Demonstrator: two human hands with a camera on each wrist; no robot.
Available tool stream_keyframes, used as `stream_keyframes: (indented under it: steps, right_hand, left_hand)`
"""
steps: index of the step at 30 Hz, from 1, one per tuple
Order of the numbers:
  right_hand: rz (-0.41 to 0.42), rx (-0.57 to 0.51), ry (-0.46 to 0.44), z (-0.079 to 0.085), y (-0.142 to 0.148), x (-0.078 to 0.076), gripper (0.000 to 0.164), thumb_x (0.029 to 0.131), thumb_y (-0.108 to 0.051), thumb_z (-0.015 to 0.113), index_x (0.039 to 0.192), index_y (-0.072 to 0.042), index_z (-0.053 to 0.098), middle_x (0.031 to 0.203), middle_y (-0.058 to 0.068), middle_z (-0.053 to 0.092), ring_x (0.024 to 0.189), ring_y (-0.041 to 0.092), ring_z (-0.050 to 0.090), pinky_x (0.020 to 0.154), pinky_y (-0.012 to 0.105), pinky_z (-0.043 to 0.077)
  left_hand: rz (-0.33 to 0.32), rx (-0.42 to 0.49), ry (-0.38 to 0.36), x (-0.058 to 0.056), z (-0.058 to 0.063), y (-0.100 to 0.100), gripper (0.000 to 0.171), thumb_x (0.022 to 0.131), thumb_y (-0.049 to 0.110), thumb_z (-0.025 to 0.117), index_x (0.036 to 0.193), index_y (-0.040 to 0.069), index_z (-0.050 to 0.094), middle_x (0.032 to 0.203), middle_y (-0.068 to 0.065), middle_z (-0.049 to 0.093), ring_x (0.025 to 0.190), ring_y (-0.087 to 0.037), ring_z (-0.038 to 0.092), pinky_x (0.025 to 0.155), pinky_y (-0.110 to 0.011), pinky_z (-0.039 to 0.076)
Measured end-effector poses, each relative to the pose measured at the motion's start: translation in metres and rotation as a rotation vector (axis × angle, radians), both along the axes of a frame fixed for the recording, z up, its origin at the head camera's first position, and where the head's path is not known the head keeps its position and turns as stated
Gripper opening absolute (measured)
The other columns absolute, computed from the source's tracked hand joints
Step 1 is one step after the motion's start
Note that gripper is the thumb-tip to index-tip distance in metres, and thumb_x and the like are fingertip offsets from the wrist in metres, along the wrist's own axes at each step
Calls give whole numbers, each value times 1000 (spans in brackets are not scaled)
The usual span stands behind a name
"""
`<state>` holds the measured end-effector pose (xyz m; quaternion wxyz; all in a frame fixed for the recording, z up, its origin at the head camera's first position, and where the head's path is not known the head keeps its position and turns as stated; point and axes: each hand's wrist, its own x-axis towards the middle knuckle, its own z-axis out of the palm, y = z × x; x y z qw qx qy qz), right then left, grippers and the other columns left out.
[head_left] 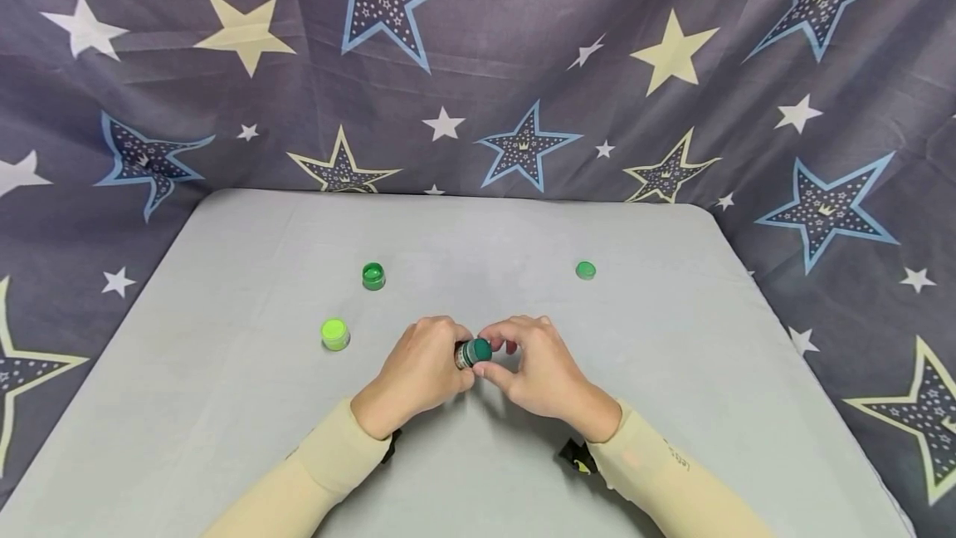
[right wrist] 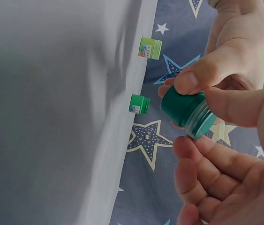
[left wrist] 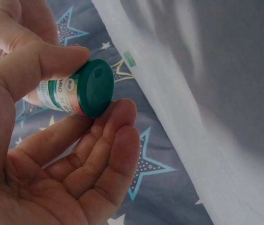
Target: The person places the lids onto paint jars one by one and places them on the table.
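Low over the middle of the table, my left hand (head_left: 424,364) grips a small dark green paint jar (left wrist: 59,93) by its body. The jar is tilted, with its clear-rimmed green lid (head_left: 480,349) turned toward my right hand (head_left: 539,369). That hand pinches the lid between thumb and fingertips; its other fingers are loosely bent below, as the right wrist view shows. In the left wrist view the jar's flat dark green base (left wrist: 96,88) and printed label face the camera.
Left of my hands a lime green jar (head_left: 334,335) stands on the grey table (head_left: 478,231). Behind it is a green jar (head_left: 373,277) without a lid. A loose green lid (head_left: 586,271) lies at the back right. Star-patterned cloth (head_left: 523,23) hangs behind the table.
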<state>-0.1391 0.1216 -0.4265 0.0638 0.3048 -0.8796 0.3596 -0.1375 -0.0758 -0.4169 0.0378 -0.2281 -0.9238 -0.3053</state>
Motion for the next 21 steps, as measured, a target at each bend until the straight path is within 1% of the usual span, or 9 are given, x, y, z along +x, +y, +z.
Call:
stream_keyframes:
  steps: [5, 10, 18, 21]
  right_hand:
    - [-19, 10, 0, -1, 0, 0, 22, 82, -23, 88, 99, -15, 76, 87, 0, 68, 79, 21, 60, 77, 36, 38]
    - [-43, 19, -4, -1, 0, -1, 21, 83, -27, 88, 96, -15, 75, 84, 0, 67, 77, 20, 58, 80, 41, 39]
    - [-64, 35, -7, -2, 0, -1, 22, 84, -32, 87, 92, -16, 74, 81, -3, 66, 73, 22, 58, 74, 35, 38]
    - [-58, 43, -14, -1, 0, 0, 25, 84, -33, 86, 95, -15, 73, 83, -2, 66, 75, 22, 58, 76, 38, 39]
  left_hand:
    - [4, -3, -8, 0, 0, 0, 24, 69, 5, 88, 70, 19, 68, 62, 10, 51, 59, -7, 45, 54, -25, 41]
    - [9, -8, -8, 1, 1, 0, 25, 70, 5, 87, 70, 19, 67, 64, 8, 50, 60, -7, 43, 55, -25, 39]
    - [3, -23, 1, 2, 3, 0, 30, 70, 5, 87, 65, 21, 61, 63, 7, 47, 60, -8, 41, 55, -25, 38]
    - [4, -17, 0, 2, 3, 0, 28, 69, 5, 87, 66, 20, 64, 64, 7, 48, 60, -8, 42, 56, -25, 39]
